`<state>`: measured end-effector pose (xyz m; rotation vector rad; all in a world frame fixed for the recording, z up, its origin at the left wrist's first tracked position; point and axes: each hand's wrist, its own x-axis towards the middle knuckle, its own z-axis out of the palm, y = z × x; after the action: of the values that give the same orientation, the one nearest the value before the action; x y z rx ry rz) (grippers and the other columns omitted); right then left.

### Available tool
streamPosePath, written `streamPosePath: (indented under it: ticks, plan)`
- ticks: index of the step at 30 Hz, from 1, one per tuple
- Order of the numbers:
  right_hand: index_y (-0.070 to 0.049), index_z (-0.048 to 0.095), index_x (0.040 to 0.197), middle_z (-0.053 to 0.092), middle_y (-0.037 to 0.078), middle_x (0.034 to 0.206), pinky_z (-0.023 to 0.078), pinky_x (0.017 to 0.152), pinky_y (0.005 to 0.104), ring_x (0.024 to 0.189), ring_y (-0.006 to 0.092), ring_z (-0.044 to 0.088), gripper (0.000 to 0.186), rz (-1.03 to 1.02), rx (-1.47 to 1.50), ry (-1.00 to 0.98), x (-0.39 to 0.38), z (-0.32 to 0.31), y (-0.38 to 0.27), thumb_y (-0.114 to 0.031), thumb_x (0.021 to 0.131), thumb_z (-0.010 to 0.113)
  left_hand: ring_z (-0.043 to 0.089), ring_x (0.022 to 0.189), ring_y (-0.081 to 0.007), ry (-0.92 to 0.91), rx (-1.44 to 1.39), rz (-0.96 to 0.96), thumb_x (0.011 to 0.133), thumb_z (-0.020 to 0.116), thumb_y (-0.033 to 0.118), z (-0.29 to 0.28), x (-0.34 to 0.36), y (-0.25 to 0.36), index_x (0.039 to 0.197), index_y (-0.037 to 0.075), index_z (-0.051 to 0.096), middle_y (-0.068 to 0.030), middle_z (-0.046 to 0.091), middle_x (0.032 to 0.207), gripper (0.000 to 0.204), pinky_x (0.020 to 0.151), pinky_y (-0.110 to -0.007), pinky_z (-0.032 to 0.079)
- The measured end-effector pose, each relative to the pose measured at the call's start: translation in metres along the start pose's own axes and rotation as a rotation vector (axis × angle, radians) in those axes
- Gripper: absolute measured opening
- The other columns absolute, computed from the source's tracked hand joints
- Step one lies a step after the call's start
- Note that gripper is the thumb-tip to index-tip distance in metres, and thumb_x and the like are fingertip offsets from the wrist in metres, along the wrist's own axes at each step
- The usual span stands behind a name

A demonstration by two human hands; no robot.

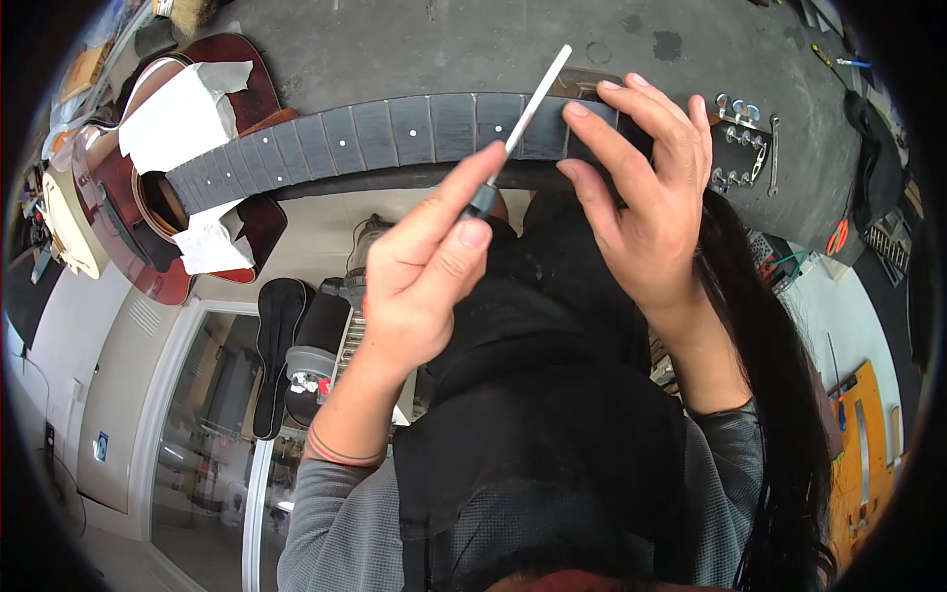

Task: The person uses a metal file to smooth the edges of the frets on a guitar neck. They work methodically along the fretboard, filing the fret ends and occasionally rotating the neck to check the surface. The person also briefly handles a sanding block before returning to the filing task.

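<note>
My left hand (424,266) is closed around the black handle of a slim file (538,97), thumb laid along it. The file's pale, narrow blade slants up and right over the fretboard (370,135) of a guitar. Dark, with white dot inlays and frets across it, the fretboard shows no strings. Spread fingers of my right hand (651,187) hover at or rest on its right end; contact cannot be made out. The dark red guitar body (237,61) lies at the left, partly covered by white paper (178,116). Chrome tuning pegs (735,107) show beyond my right hand.
The guitar lies along the near edge of a grey workbench (395,44). A wrench (774,158) and orange-handled scissors (837,237) lie at the right. A black instrument case (281,345) stands below at the left. Long dark hair hangs beside my right arm.
</note>
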<state>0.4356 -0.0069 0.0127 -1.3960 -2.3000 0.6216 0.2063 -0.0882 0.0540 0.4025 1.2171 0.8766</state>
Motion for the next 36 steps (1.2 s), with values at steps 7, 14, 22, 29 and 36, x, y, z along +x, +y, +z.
streamPosePath:
  ticks: [7, 14, 22, 29, 36]
  plan:
    - [-0.023, 0.081, 0.136, 0.069, 0.004, 0.144, 0.034, 0.128, 0.0605, 0.141, 0.0302, 0.064, 0.054, -0.006, 0.018, -0.011, -0.001, 0.0, 0.007, -0.016, 0.084, 0.093, 0.053, 0.075, -0.0058, -0.009, 0.089, -0.047, 0.116, 0.061, 0.011, 0.01, -0.02, -0.015, 0.168, -0.005, 0.049, -0.0003, 0.063, 0.098, 0.056, 0.067, -0.024, 0.041]
    - [-0.024, 0.081, 0.136, 0.069, 0.004, 0.143, 0.034, 0.128, 0.0604, 0.141, 0.03, 0.064, 0.055, -0.008, 0.033, -0.012, 0.0, 0.001, 0.008, -0.016, 0.084, 0.093, 0.075, 0.133, -0.0268, 0.015, 0.407, 0.084, 0.112, 0.061, 0.001, 0.02, -0.002, -0.002, 0.162, -0.003, 0.058, -0.0217, 0.067, 0.159, 0.05, 0.111, -0.033, 0.054]
    - [-0.024, 0.081, 0.137, 0.07, 0.004, 0.142, 0.034, 0.127, 0.0615, 0.14, 0.0303, 0.064, 0.056, -0.015, 0.049, 0.0, 0.0, 0.003, 0.008, -0.016, 0.083, 0.093, 0.082, 0.109, -0.0298, 0.011, 0.633, 0.188, 0.108, 0.064, -0.003, 0.029, 0.021, 0.012, 0.161, 0.0, 0.06, -0.024, 0.071, 0.151, 0.053, 0.096, -0.034, 0.06]
    - [-0.022, 0.08, 0.138, 0.07, 0.005, 0.145, 0.031, 0.13, 0.0622, 0.143, 0.0309, 0.064, 0.053, -0.004, 0.066, -0.015, -0.003, 0.002, 0.008, -0.014, 0.087, 0.092, 0.08, 0.085, -0.028, -0.042, 1.016, 0.315, 0.105, 0.069, -0.002, 0.016, 0.01, 0.014, 0.16, 0.005, 0.063, -0.0243, 0.077, 0.139, 0.055, 0.087, -0.038, 0.063]
    - [-0.02, 0.08, 0.138, 0.069, 0.006, 0.148, 0.03, 0.131, 0.0615, 0.146, 0.0319, 0.063, 0.054, -0.003, 0.072, -0.042, -0.003, -0.002, 0.01, -0.011, 0.087, 0.092, 0.073, 0.081, -0.018, -0.005, 0.832, 0.373, 0.108, 0.068, 0.001, 0.01, 0.023, 0.009, 0.159, 0.0, 0.063, -0.0181, 0.079, 0.133, 0.052, 0.078, -0.035, 0.058]
